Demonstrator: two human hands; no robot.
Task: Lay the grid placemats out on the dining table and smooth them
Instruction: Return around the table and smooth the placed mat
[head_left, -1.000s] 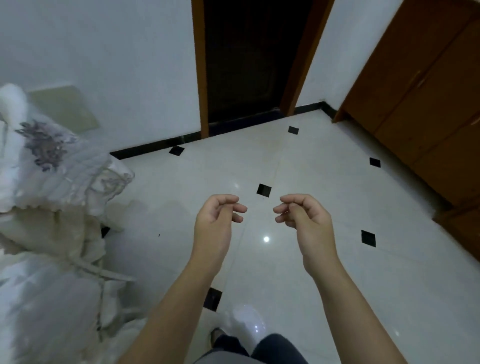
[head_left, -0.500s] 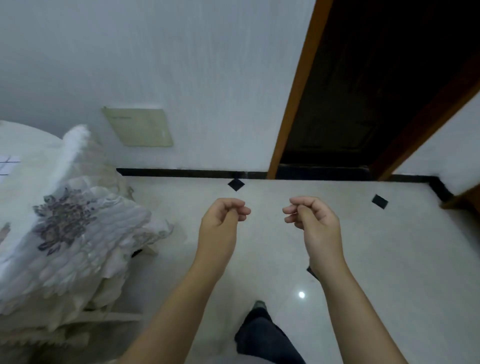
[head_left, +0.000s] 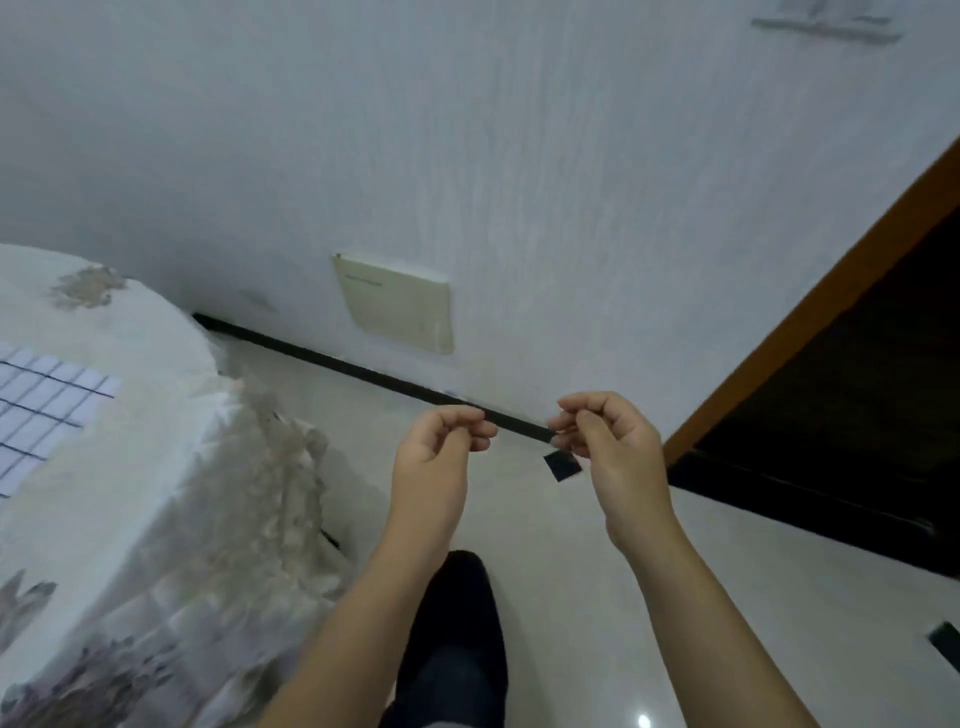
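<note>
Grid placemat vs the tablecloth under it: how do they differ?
Pattern: the grid placemat is white with dark grid lines; the tablecloth carries greyish floral patches. Pose: the grid placemat lies flat on top, while the tablecloth drapes over the edge in ruffled folds toward the floor. Extent: the grid placemat is cut off by the left frame edge; the tablecloth covers far more. Both are pale.

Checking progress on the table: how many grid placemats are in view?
1. The grid placemat lies on the cloth-covered table at the picture's left edge, partly cut off; more may lie out of view.
</note>
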